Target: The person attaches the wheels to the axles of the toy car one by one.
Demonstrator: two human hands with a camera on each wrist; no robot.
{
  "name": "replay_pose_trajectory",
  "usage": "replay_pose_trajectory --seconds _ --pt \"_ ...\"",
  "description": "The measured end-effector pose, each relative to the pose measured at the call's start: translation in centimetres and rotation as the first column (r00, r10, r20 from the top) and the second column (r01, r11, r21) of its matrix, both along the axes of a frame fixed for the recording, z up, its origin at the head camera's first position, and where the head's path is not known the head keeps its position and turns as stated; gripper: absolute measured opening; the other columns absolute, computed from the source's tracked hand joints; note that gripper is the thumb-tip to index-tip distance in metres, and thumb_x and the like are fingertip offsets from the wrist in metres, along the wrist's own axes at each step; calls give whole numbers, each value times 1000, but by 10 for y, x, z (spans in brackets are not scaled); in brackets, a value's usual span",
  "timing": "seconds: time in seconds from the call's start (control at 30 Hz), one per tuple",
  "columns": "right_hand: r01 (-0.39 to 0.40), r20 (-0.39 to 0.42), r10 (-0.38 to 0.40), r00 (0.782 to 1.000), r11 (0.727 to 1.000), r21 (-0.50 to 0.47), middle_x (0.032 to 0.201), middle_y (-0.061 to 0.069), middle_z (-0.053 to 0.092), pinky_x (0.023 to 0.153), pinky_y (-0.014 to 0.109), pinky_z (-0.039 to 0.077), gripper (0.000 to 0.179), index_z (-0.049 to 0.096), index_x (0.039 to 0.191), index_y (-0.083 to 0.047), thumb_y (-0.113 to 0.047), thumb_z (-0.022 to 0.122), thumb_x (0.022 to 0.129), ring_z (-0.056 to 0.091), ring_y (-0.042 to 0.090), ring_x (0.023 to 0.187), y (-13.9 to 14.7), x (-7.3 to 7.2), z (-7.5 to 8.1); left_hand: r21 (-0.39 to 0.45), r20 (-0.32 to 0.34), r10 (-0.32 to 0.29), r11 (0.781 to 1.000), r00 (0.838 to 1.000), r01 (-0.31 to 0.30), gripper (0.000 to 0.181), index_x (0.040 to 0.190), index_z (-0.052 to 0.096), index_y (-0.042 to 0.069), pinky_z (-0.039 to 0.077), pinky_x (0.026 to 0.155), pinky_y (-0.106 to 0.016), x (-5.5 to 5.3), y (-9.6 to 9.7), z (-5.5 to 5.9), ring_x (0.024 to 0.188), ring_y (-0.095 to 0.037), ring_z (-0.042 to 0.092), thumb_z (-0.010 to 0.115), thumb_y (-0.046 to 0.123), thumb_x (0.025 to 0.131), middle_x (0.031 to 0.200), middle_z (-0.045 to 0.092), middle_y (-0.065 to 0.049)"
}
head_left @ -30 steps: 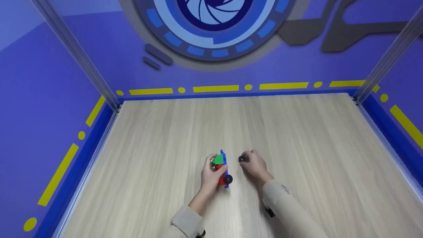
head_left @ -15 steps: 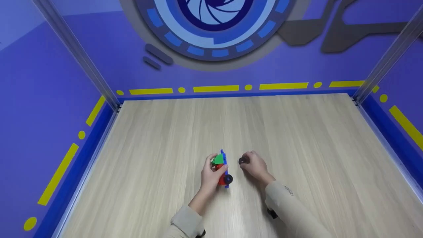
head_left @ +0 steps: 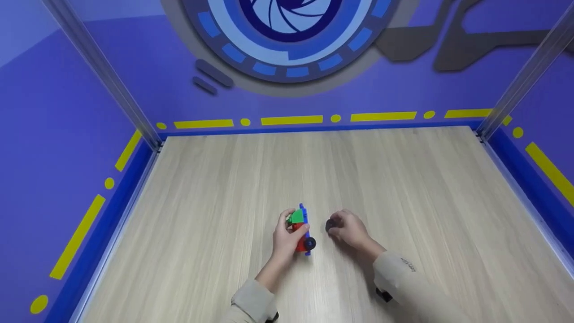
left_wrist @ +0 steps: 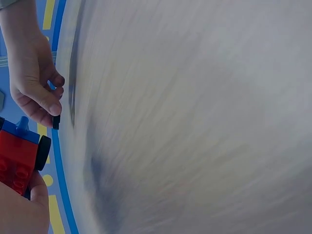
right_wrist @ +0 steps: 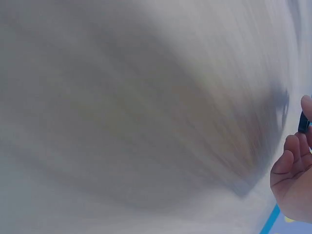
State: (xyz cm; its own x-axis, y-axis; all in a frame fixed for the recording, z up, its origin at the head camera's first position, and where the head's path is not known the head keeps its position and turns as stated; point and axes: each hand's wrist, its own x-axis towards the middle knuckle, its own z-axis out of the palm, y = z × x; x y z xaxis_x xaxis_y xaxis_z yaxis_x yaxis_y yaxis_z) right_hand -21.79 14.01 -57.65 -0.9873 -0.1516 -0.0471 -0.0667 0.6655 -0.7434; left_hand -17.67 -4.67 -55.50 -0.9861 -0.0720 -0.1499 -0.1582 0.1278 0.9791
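My left hand (head_left: 282, 238) holds a toy car (head_left: 297, 231) built of blocks, with a red body, a green piece at the far end and a blue base. One black wheel (head_left: 310, 243) sits on the car's side near the close end. To the right, my right hand (head_left: 353, 229) pinches a separate black wheel (head_left: 330, 225) between thumb and fingers, apart from the car. The left wrist view shows the red body (left_wrist: 17, 153) and the blue base, with a peg sticking up. In the right wrist view the pinched wheel (right_wrist: 303, 123) appears nearly edge-on, partly cut off.
A light wood-grain tabletop (head_left: 215, 188) lies under both hands. Blue-purple printed panels (head_left: 287, 103) stand at the back and sides, joined by metal corner posts (head_left: 112, 76).
My right hand has shifted a little to the right and nearer, carrying the pinched wheel, which has turned slightly. My left hand and the car have stayed almost still.
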Motion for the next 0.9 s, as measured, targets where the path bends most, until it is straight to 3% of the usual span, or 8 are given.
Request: replay_pose_trajectory --seconds 0.27,0.5,0.7,0.9 --pt "-49 7 49 999 999 -5 88 -1 55 69 29 42 24 62 94 -9 -7 69 71 51 13 78 7 9 9 2 8 -10 1000 1000 10 57 129 36 17 46 81 -35 0 1 2 97 -21 53 63 29 80 118 51 -12" --pt "-119 -82 118 990 993 1 88 -1 57 62 24 40 24 62 93 -9 -10 70 70 49 12 72 8 12 23 13 17 -23 1000 1000 23 57 129 37 18 47 77 -32 0 2 2 94 -19 54 64 27 79 116 52 -12" --pt "-152 -90 150 985 988 -19 89 -2 56 65 26 41 23 61 95 -11 -10 68 73 50 14 76 5 13 36 34 45 -32 999 999 30 55 127 38 18 46 79 -35 -1 2 5 96 -21 54 64 24 80 117 52 -13" --pt "-173 -135 167 977 984 -39 88 -1 56 63 24 41 23 61 94 -10 -8 69 73 49 13 72 0 14 46 20 32 -32 999 999 31 57 129 37 17 46 82 -37 0 4 5 99 -22 53 64 25 80 120 51 -13"
